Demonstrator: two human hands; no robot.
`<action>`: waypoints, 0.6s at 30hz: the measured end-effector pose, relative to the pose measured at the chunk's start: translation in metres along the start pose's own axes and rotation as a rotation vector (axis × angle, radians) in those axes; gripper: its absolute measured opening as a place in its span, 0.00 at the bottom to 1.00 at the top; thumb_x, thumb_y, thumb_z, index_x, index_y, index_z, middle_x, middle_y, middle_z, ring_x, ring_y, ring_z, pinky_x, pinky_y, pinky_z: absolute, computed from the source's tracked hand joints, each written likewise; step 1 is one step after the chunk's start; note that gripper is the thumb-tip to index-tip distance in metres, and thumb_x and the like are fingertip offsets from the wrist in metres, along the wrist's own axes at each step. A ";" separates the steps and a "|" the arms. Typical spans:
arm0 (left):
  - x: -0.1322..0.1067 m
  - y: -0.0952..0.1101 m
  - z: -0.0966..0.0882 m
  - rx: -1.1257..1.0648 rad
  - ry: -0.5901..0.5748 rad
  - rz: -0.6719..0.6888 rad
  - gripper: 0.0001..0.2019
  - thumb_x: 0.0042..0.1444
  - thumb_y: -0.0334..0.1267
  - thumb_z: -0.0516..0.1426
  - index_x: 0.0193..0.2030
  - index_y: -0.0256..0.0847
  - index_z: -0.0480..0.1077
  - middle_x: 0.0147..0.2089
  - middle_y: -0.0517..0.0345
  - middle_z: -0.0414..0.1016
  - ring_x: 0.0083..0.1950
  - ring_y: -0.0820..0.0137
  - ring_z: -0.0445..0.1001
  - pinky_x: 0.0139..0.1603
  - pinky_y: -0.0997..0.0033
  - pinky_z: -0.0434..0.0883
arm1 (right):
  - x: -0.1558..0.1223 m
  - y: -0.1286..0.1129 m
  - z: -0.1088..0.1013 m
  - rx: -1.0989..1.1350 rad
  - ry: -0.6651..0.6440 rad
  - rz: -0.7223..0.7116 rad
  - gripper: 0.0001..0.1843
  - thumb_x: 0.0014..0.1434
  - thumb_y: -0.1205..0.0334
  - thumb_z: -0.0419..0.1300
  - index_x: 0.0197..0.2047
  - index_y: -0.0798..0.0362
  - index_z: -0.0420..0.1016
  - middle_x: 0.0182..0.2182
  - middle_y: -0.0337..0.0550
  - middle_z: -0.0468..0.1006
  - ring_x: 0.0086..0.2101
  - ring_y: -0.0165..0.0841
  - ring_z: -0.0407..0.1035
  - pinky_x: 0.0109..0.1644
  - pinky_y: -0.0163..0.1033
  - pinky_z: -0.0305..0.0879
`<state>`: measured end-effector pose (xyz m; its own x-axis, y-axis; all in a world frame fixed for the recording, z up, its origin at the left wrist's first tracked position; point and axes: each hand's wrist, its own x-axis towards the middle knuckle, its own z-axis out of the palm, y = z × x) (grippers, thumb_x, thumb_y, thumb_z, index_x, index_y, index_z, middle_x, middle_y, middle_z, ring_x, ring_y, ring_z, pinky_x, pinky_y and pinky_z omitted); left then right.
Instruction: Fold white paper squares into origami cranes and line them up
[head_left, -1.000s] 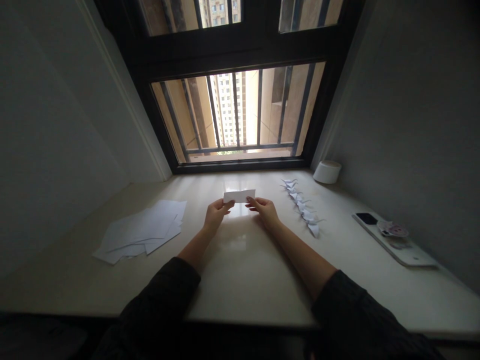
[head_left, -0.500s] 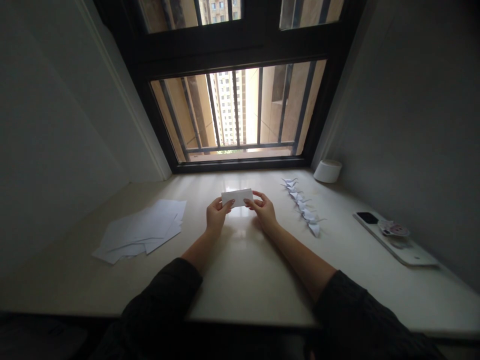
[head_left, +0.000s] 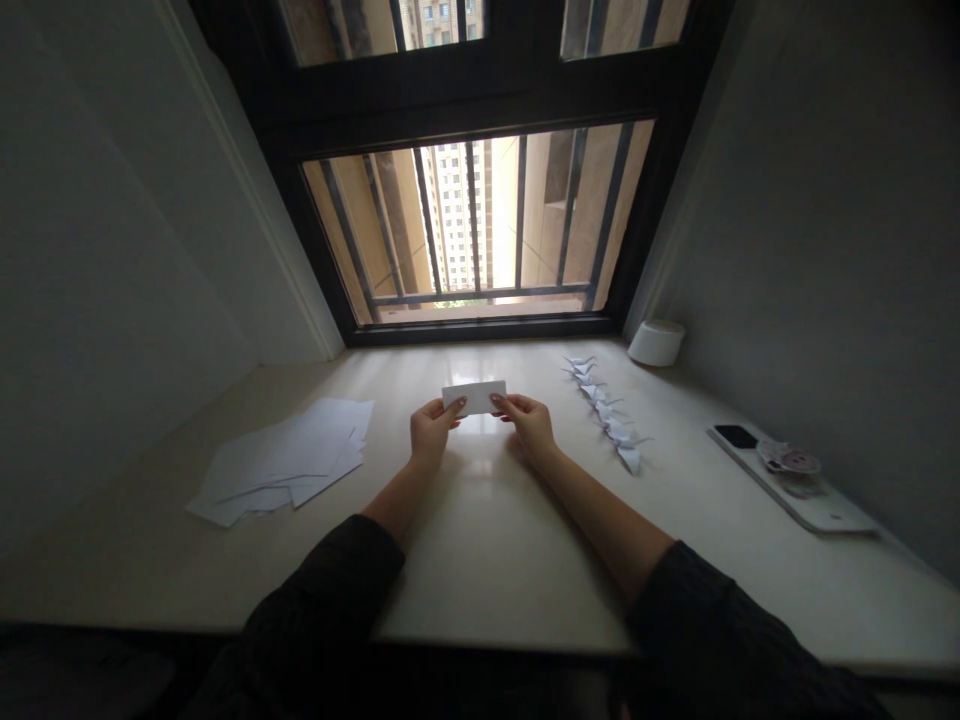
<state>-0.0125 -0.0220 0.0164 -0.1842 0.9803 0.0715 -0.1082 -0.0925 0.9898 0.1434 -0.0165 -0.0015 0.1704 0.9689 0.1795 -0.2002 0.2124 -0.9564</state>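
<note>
A folded white paper [head_left: 475,397], now a narrow rectangle, is held up over the pale sill between both hands. My left hand [head_left: 430,430] pinches its left end, thumb on the near face. At the right end, my right hand [head_left: 531,425] grips it the same way, with the thumb in front and fingers mostly behind. To the right of the hands, several small folded paper cranes [head_left: 602,408] stand in a slanting row. A loose pile of white paper sheets [head_left: 289,450] lies to the left.
A phone [head_left: 787,480] with a round grip on its back lies at the right by the wall. Farther back stands a white cup-like object [head_left: 656,343]. The dark window frame [head_left: 480,330] borders the sill [head_left: 495,560] at the far side.
The paper's face looks flatter and its top edge more level. The right fingers have drawn down from the top edge, and the left hand has shifted slightly left.
</note>
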 end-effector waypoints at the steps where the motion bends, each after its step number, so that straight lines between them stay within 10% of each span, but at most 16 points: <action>1: 0.000 0.000 0.000 0.000 -0.004 0.000 0.21 0.38 0.49 0.66 0.36 0.35 0.76 0.36 0.50 0.79 0.34 0.67 0.77 0.34 0.72 0.69 | 0.000 0.000 0.000 0.002 0.004 0.003 0.19 0.42 0.47 0.67 0.29 0.55 0.80 0.23 0.45 0.78 0.26 0.34 0.71 0.32 0.38 0.63; 18: 0.000 -0.002 0.000 0.015 -0.011 0.039 0.21 0.39 0.50 0.65 0.36 0.35 0.76 0.35 0.50 0.79 0.35 0.66 0.76 0.33 0.72 0.69 | -0.001 -0.002 0.001 -0.006 0.035 0.019 0.19 0.43 0.46 0.66 0.28 0.56 0.79 0.23 0.45 0.77 0.26 0.33 0.71 0.31 0.37 0.62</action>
<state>-0.0121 -0.0217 0.0147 -0.1771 0.9779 0.1110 -0.0866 -0.1278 0.9880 0.1430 -0.0174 0.0001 0.2002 0.9677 0.1533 -0.1976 0.1932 -0.9611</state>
